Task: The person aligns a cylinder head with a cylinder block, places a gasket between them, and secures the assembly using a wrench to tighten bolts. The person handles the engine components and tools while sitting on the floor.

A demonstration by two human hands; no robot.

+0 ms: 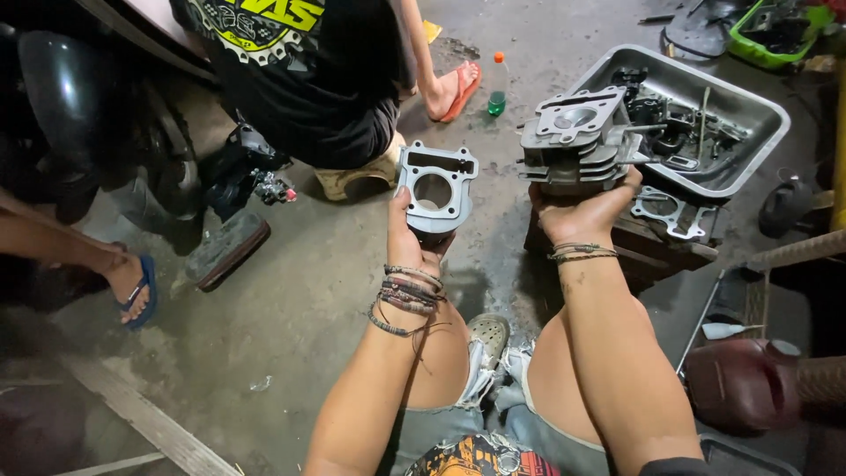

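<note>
Your left hand (408, 236) is reaching forward with its palm facing right, thumb up and fingers curling in a closed grip, bracelets stacked at the wrist. Your right hand (589, 211) is stretching out further right, palm up, fingers cupping and gripping from beneath, cords circling its wrist. Both forearms are extending over your bare knees.
</note>
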